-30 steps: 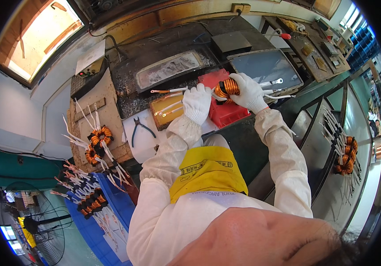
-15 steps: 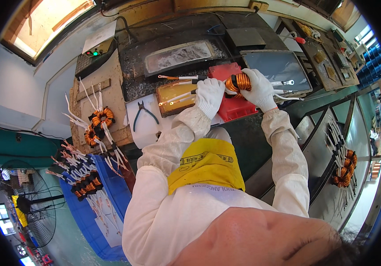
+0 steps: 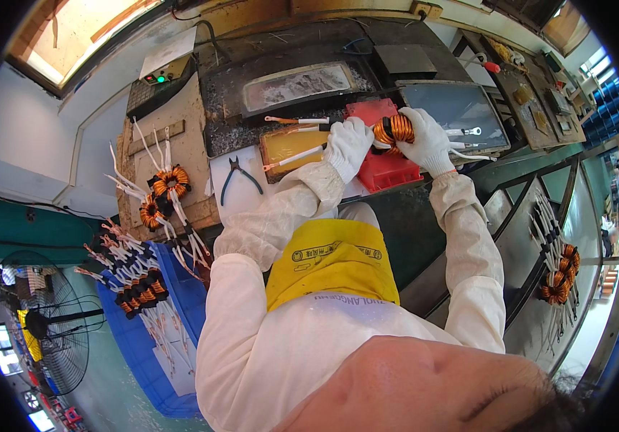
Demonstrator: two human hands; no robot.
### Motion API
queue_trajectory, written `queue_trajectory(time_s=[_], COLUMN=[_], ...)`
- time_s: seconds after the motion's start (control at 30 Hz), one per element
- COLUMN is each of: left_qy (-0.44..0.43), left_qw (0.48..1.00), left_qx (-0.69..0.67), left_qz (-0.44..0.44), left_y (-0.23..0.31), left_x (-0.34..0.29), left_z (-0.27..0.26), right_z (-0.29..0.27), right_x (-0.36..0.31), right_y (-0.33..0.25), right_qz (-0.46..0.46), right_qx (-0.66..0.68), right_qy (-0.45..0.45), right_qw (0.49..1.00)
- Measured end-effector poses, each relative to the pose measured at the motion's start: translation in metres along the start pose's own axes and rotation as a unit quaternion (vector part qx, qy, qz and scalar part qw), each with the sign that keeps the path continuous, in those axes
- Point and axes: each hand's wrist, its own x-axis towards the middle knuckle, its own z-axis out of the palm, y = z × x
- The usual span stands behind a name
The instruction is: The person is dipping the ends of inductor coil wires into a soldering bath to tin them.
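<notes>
Coils in a blue bin, with left fingers around white leads and right fingers around an orange coil

blk fan, wall socket, wd bench R

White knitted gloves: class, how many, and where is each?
2: one on the left hand, holding white wire leads; one on the right hand, gripping the orange copper-wound ring coil. Others may be hidden.
</notes>
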Motion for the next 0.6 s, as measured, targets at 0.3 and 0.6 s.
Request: queue_trajectory(time_s=[0.3, 0.6], left_qy=[0.001, -0.022], left_qw=[1.0, 0.999], left_qx=[-0.016, -0.033], left_qz=[-0.026, -0.015], left_y=[0.002, -0.003], left_x=[-0.003, -0.002], left_z=[-0.004, 0.0], right_z=[0.001, -0.001], right_x=[0.0, -0.001], right_y=[0.001, 0.0], right_qz=[-0.007, -0.001], right_qx=[0.009, 0.013], right_qy=[0.003, 0.0], right_qw=[1.0, 1.0])
